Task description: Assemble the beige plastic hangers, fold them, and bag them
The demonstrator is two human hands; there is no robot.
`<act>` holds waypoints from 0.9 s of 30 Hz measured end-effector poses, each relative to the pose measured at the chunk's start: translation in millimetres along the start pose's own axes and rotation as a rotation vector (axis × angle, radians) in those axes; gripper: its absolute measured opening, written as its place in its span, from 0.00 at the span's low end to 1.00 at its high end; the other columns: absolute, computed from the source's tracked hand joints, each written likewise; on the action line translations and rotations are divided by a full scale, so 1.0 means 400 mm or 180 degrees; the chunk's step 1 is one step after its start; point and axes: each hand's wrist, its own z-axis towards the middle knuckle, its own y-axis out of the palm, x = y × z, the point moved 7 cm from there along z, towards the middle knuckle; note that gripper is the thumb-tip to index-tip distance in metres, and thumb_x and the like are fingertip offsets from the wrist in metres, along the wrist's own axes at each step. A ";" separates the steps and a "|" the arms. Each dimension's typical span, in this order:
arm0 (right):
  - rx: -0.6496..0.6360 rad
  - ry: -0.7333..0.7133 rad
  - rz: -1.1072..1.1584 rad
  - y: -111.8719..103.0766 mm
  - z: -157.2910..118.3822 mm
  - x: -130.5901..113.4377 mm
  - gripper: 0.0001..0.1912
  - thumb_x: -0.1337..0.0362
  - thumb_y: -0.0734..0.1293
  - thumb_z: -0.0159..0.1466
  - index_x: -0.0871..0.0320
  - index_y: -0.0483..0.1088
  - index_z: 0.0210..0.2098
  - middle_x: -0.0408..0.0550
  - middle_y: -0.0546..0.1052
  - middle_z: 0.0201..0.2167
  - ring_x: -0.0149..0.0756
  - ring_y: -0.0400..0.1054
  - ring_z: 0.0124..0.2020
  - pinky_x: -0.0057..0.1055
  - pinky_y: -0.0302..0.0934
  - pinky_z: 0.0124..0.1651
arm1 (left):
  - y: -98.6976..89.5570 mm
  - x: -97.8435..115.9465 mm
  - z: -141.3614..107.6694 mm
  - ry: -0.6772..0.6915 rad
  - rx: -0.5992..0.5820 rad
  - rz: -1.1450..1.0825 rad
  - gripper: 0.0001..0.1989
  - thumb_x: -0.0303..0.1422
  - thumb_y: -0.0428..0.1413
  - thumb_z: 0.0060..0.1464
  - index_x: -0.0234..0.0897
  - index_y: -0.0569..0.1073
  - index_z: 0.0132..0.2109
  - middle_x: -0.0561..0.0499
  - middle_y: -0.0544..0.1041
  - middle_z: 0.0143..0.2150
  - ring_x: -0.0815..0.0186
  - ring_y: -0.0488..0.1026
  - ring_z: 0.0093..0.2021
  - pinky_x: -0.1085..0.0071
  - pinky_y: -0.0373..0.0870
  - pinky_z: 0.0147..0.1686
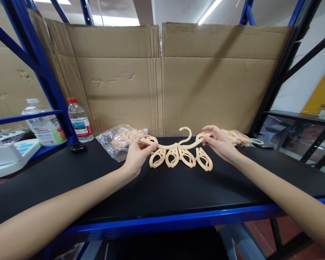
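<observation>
A beige plastic clothes hanger (189, 146) with a curved hook is spread open between my two hands. My left hand (137, 156) pinches its left end, and the right end sits between the fingers and thumb of my right hand (220, 143). Several beige oval pieces with open centres, like clothes clips (172, 158), stand in a row just below the hanger; I cannot tell whether any touch it. Behind my left hand lies a clear plastic bag (116, 141) of more beige parts. Another bag of beige parts (234, 137) is partly hidden behind my right hand.
A black table top (157, 195) has a blue front edge. At the left are a red-capped water bottle (79, 121), a small black object (77, 147), a larger bottle (44, 124) and a white tray (24, 155). Cardboard panels (206, 83) stand along the back.
</observation>
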 end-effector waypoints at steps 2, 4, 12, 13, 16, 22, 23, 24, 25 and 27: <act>0.0019 0.0190 0.0240 0.013 -0.009 0.003 0.20 0.59 0.71 0.54 0.56 0.62 0.42 0.43 0.74 0.31 0.29 0.67 0.29 0.31 0.66 0.35 | 0.009 0.003 -0.004 -0.0027 -0.0091 -0.0041 0.20 0.34 0.65 0.41 0.33 0.69 0.41 0.51 0.74 0.35 0.68 0.73 0.36 0.77 0.71 0.31; 0.0026 0.0362 0.0363 0.030 -0.022 0.005 0.21 0.60 0.73 0.53 0.56 0.61 0.40 0.42 0.74 0.30 0.29 0.68 0.28 0.31 0.67 0.35 | 0.023 -0.004 -0.011 -0.0108 -0.0277 0.0014 0.18 0.35 0.65 0.43 0.32 0.70 0.39 0.51 0.74 0.35 0.68 0.73 0.36 0.76 0.73 0.32; -0.0881 0.0503 0.0467 0.115 -0.065 0.001 0.11 0.60 0.72 0.56 0.57 0.68 0.35 0.47 0.76 0.36 0.33 0.72 0.36 0.35 0.67 0.42 | 0.083 -0.034 -0.058 -0.0281 -0.1023 0.0236 0.17 0.37 0.63 0.47 0.33 0.71 0.42 0.48 0.76 0.37 0.64 0.76 0.38 0.70 0.76 0.35; -0.1173 0.0473 0.0320 0.130 -0.073 -0.001 0.10 0.60 0.70 0.58 0.58 0.70 0.35 0.48 0.76 0.38 0.34 0.72 0.38 0.35 0.67 0.45 | 0.088 -0.031 -0.062 -0.0243 -0.1064 0.0243 0.16 0.37 0.63 0.48 0.33 0.71 0.42 0.47 0.76 0.38 0.63 0.76 0.39 0.70 0.77 0.36; -0.2082 0.0342 0.0019 0.179 -0.106 -0.014 0.13 0.59 0.66 0.63 0.57 0.74 0.45 0.50 0.75 0.44 0.36 0.69 0.47 0.38 0.62 0.53 | 0.095 -0.024 -0.069 -0.0138 -0.1143 0.0338 0.16 0.36 0.62 0.48 0.33 0.71 0.42 0.47 0.77 0.37 0.63 0.76 0.38 0.69 0.77 0.35; -0.2330 0.0225 -0.0075 0.202 -0.124 -0.019 0.19 0.59 0.63 0.65 0.51 0.68 0.55 0.50 0.68 0.56 0.38 0.62 0.57 0.40 0.55 0.59 | 0.101 -0.009 -0.074 0.0062 -0.1242 0.0419 0.15 0.35 0.61 0.51 0.33 0.71 0.44 0.45 0.77 0.40 0.62 0.76 0.40 0.68 0.75 0.39; -0.2329 0.0217 -0.0109 0.202 -0.124 -0.017 0.19 0.58 0.63 0.65 0.51 0.68 0.55 0.50 0.68 0.56 0.38 0.62 0.57 0.40 0.55 0.59 | 0.103 -0.005 -0.077 0.0107 -0.1267 0.0456 0.15 0.35 0.60 0.51 0.33 0.71 0.44 0.45 0.77 0.41 0.62 0.76 0.41 0.68 0.75 0.40; -0.2344 0.0207 -0.0146 0.203 -0.125 -0.017 0.19 0.58 0.63 0.65 0.50 0.68 0.55 0.49 0.69 0.56 0.38 0.62 0.57 0.40 0.55 0.59 | 0.106 -0.002 -0.080 0.0139 -0.1290 0.0484 0.14 0.35 0.60 0.51 0.33 0.71 0.44 0.45 0.77 0.42 0.62 0.76 0.42 0.67 0.74 0.42; -0.2374 0.0195 -0.0183 0.204 -0.127 -0.017 0.19 0.58 0.63 0.65 0.50 0.68 0.55 0.49 0.69 0.56 0.38 0.62 0.57 0.41 0.55 0.59 | 0.108 -0.001 -0.082 0.0149 -0.1311 0.0492 0.14 0.35 0.60 0.52 0.34 0.71 0.44 0.44 0.77 0.43 0.62 0.75 0.43 0.67 0.74 0.43; -0.2473 0.0154 -0.0286 0.210 -0.134 -0.021 0.19 0.57 0.63 0.65 0.50 0.67 0.56 0.50 0.68 0.56 0.39 0.62 0.57 0.41 0.56 0.59 | 0.113 -0.003 -0.086 0.0089 -0.1356 0.0451 0.14 0.36 0.60 0.52 0.34 0.72 0.44 0.45 0.76 0.44 0.61 0.75 0.43 0.66 0.74 0.43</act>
